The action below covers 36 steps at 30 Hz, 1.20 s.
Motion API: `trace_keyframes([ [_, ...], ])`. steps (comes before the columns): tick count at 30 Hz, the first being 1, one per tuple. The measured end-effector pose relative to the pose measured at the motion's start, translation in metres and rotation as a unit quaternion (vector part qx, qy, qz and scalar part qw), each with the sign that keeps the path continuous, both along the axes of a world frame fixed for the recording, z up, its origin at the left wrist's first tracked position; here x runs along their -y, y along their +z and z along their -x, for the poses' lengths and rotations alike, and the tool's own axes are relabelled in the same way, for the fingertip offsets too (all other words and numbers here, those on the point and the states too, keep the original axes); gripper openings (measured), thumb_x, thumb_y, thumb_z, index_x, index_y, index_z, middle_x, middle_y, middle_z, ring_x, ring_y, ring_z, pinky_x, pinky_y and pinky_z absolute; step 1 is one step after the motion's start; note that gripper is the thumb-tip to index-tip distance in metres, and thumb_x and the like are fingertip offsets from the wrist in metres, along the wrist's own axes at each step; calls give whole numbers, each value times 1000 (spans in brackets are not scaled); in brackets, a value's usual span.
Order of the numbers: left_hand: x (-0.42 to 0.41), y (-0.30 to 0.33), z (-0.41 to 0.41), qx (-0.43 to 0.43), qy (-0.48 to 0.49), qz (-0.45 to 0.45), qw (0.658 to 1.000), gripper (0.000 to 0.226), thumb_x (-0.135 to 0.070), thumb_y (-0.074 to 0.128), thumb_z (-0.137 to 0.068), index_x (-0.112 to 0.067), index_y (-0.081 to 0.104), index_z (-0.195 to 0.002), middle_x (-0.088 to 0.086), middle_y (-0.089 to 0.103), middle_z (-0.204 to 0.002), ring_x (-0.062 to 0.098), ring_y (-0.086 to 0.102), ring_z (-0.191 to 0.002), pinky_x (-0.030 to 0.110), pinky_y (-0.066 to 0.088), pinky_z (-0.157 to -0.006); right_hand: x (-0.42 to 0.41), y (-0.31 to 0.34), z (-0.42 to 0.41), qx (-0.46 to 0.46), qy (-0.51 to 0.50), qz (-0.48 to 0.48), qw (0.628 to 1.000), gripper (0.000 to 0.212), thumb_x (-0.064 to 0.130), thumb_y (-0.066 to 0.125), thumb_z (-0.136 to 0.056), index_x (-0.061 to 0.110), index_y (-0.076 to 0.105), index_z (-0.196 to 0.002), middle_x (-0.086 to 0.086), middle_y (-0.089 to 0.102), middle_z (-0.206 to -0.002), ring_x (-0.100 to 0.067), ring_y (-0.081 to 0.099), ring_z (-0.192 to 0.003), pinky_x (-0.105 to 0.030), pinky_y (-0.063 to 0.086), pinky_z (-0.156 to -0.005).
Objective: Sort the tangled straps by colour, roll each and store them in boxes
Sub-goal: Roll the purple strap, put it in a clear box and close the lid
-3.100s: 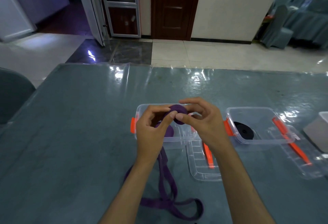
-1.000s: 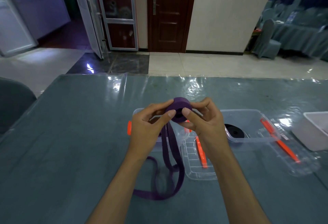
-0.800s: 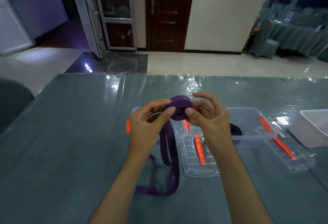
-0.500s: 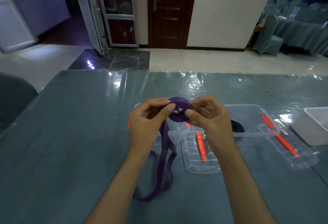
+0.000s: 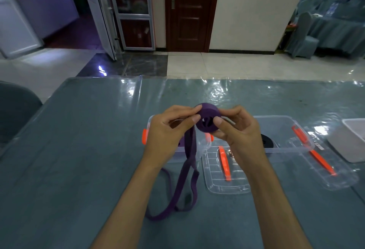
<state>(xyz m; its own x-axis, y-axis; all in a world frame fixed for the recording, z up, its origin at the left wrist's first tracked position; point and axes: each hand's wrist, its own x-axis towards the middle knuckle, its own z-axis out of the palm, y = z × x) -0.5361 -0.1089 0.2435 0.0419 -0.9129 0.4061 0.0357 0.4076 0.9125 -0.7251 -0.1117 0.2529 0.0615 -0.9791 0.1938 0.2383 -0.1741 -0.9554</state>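
Both hands raised over the bench [image 5: 79, 150], pinching one purple strap roll [image 5: 208, 119] between them. Left hand [image 5: 167, 136] grip clamped on the roll's left edge, thumb on its face; right hand [image 5: 239, 130] grip clamped on the right edge. Loose strap tail [image 5: 184, 177] hangs from the roll down to the bench in loops. Roll sits above the clear box [image 5: 199, 146] with orange clips. Second clear box [image 5: 284, 128] to the right holds a black roll [image 5: 267, 142]. Two lids [image 5: 227, 181] lie nearer the person.
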Motion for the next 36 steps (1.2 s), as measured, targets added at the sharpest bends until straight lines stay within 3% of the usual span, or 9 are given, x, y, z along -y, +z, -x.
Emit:
trace_keyframes([
  [4, 2, 1, 9, 18, 61, 18, 998, 20, -8, 82, -87, -12, 80, -106, -1, 80, -104, 17, 77, -101, 36, 62, -91, 6, 10, 0, -73, -6, 8, 997, 34, 14, 82, -80, 4, 59, -102, -14, 77, -98, -37, 76, -93, -48, 66, -75],
  [9, 17, 11, 5, -4, -8, 14, 1000, 30, -9, 75, -89, -15, 76, -119, 1, 75, -115, 20, 72, -110, 32, 59, -95, 14, 19, -4, -8, -31, 36, 999, 27, 12, 79, -82, 7, 66, -106, -11, 77, -106, -31, 75, -102, -45, 65, -81],
  [14, 21, 17, 7, -22, 77, 34, 996, 17, -7, 80, -87, -11, 79, -104, 0, 80, -100, 19, 78, -97, 29, 62, -87, 21, 26, -5, -53, 20, 19, 998, 31, 14, 79, -80, 7, 57, -101, -11, 79, -103, -28, 78, -95, -35, 63, -77],
  [18, 19, 12, -1, -12, 14, 36, 999, 28, -6, 78, -87, -17, 78, -113, 2, 76, -113, 24, 74, -108, 35, 59, -97, 19, 25, -6, -15, -27, 39, 999, 41, 12, 76, -84, 19, 65, -122, -12, 79, -104, -29, 77, -98, -36, 65, -78],
  [20, 17, 15, -4, -1, -41, 18, 999, 40, -7, 77, -88, -26, 74, -122, -3, 76, -114, 21, 73, -110, 31, 58, -98, 17, 24, -7, 6, -26, 50, 998, 35, 13, 75, -84, 18, 66, -117, -10, 78, -109, -29, 76, -104, -42, 65, -83],
  [24, 10, 21, -5, 9, -12, 16, 1000, 40, -6, 79, -88, -29, 72, -120, -10, 78, -114, 13, 74, -110, 25, 57, -95, 15, 28, -7, -22, -17, 31, 999, 30, 17, 80, -78, 13, 57, -97, -11, 79, -104, -30, 77, -100, -41, 64, -85],
  [29, 7, 18, -5, -1, -28, -9, 1000, 30, -8, 77, -90, -25, 75, -114, -3, 78, -114, 17, 74, -110, 27, 57, -93, 3, 27, -8, -25, -33, 38, 998, 37, 11, 78, -84, 17, 65, -118, -9, 79, -107, -28, 76, -102, -36, 64, -81],
  [32, 4, 21, -7, 3, -22, 13, 1000, 29, -8, 75, -92, -22, 76, -117, 1, 77, -112, 20, 74, -108, 30, 59, -94, -5, 28, -12, 16, -20, 22, 999, 30, 13, 80, -78, 11, 62, -102, -9, 79, -105, -31, 76, -103, -37, 63, -79],
  [36, -5, 26, -4, -28, 31, 30, 999, 20, -9, 78, -89, -16, 77, -108, -1, 80, -103, 19, 76, -101, 29, 60, -89, -11, 37, -13, -51, -18, 46, 997, 31, 13, 80, -79, 11, 58, -102, -10, 80, -99, -29, 78, -93, -35, 64, -76],
])
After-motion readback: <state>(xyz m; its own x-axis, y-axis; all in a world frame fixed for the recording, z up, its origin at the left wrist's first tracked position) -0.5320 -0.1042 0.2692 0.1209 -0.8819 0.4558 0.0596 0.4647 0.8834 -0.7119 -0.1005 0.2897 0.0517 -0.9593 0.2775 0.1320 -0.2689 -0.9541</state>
